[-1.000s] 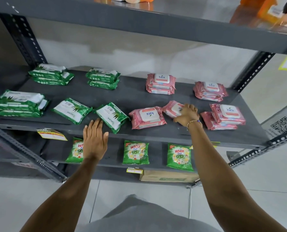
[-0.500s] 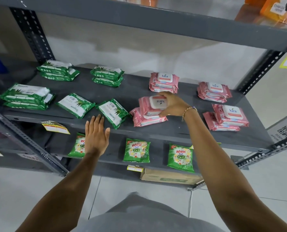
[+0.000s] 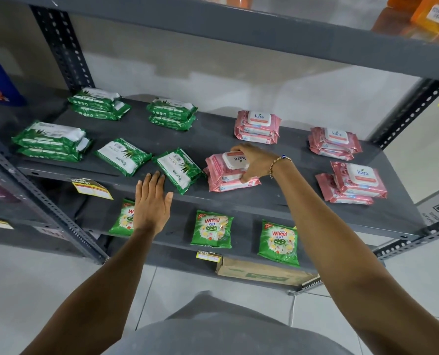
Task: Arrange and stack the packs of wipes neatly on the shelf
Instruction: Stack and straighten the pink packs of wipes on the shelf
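Head view. Right hand [image 3: 255, 162]: fingers [image 3: 241, 149] clasped over the top pink pack [image 3: 230, 163], set on a second pink pack [image 3: 235, 184] on the shelf [image 3: 277, 201]. Left hand [image 3: 151, 203]: fingers flat, spread, empty; green pack [image 3: 178, 170] just beyond fingertips.

green wipes packs [image 3: 123, 156]: 8 (three stacks of two, two single) | pink wipes packs [image 3: 258, 123]: 9 (stacks of three, three, two near the front and two at right) | green Wheel sachets [image 3: 211, 229]: 3, lower shelf | cardboard box [image 3: 262, 274]: 1
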The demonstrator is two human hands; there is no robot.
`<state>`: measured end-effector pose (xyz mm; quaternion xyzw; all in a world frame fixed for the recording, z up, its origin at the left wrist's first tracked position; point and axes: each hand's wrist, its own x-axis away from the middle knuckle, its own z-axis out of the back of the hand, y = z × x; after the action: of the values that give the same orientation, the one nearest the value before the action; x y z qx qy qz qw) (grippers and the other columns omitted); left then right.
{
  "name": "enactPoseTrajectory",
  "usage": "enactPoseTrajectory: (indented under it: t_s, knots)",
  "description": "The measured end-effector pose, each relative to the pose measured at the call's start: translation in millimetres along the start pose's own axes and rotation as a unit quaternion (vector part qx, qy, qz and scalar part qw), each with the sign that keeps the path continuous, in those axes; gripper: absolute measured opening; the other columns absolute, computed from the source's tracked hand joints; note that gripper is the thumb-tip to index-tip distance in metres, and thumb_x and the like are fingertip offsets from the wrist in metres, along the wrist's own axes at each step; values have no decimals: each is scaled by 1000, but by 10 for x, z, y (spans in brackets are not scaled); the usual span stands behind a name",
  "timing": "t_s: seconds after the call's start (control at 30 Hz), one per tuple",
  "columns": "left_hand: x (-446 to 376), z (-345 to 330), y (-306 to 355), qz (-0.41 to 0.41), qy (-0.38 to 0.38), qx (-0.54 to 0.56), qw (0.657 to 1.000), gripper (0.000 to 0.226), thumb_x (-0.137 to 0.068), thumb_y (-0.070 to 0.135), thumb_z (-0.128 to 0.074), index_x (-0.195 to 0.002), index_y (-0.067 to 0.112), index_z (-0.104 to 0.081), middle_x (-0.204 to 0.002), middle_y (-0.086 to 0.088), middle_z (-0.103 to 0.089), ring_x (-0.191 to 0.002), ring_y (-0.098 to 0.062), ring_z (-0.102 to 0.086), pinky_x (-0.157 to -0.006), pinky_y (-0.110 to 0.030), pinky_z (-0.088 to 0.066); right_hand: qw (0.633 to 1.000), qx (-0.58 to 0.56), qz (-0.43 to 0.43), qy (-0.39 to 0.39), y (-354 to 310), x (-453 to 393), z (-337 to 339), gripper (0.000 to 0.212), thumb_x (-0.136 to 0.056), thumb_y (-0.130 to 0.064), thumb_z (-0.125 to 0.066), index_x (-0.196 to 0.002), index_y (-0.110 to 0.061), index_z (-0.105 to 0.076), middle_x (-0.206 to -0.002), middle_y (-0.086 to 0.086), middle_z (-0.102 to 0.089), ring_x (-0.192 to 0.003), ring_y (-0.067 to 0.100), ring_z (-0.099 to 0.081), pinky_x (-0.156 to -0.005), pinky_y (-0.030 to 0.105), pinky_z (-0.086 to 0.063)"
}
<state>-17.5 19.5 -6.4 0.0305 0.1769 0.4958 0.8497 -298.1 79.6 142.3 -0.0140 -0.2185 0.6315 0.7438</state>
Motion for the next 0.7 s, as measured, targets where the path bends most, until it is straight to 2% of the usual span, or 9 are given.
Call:
enactPoseTrajectory:
  t_s: [0.13,0.23,0.3,0.37,0.43,0.5,0.6,0.67,0.7]
  knots:
    - [-8,4,-13,-9,1,2,1000,63,-98,40,-18,-141,-1,-41,-148,-18,-42,-140,-35,-32,-117,-49,-19,1000,5,3,-20,14,9,30,91,-70,-20,-81,-144,-21,-27,-145,4,-36,-133,24,-36,-110,40,-34]
    - [-11,-16,-47,-22,11,0,1000,61,-99,39,-21,-140,-1,-42,-146,-18,-43,-139,-35,-33,-117,-49,-19,998,-49,1,-44,4,49,138,88,-77,-41,-73,-148,-24,-23,-153,0,-29,-139,22,-31,-114,37,-29]
    - [-9,-27,-69,-31,19,0,999,60,-99,38,-23,-139,-1,-44,-145,-19,-44,-138,-36,-35,-117,-49,-21,993,-116,-4,-4,-26,54,203,75,-85,-49,-61,-147,-23,-28,-155,-2,-30,-140,20,-30,-109,29,-28]
    - [-3,-54,-100,-38,25,0,999,59,-99,39,-24,-138,-1,-44,-145,-19,-45,-137,-36,-35,-116,-49,-21,986,-151,-29,69,-46,16,212,58,-92,-44,-53,-142,-19,-38,-150,0,-38,-136,19,-36,-102,24,-29]
    - [-19,-67,-136,-43,27,4,999,60,-100,40,-22,-139,0,-43,-145,-18,-44,-137,-36,-35,-116,-49,-21,979,-168,-40,105,-65,-16,195,43,-95,-38,-50,-132,-18,-50,-142,1,-48,-131,18,-43,-98,23,-32]
    - [-19,-93,-159,-55,32,7,998,59,-100,40,-23,-138,0,-44,-144,-17,-45,-136,-36,-36,-116,-48,-23,976,-196,-41,83,-90,-60,157,37,-94,-39,-50,-124,-20,-58,-131,-3,-56,-123,13,-48,-95,23,-35]
    - [-27,-88,-161,-48,67,64,995,53,-99,38,-31,-130,0,-50,-134,-18,-52,-128,-35,-43,-111,-49,-29,982,-178,-67,-8,-205,-54,151,46,-84,-57,-55,-118,-27,-62,-121,-9,-59,-113,11,-53,-99,27,-40]
    - [-49,34,-51,25,130,186,974,50,-98,39,-30,-112,-1,-56,-112,-19,-58,-107,-31,-51,-96,-44,-39,986,-120,-99,-63,-110,-192,135,57,-72,-72,-55,-114,-35,-60,-119,-12,-62,-111,15,-59,-96,33,-47]
    - [-46,132,54,66,179,250,949,47,-98,38,-29,-98,0,-58,-97,-18,-58,-93,-29,-51,-84,-39,-40,985,-106,-111,-84,49,-393,105,64,-65,-78,-54,-116,-39,-57,-121,-12,-62,-110,16,-61,-91,34,-50]
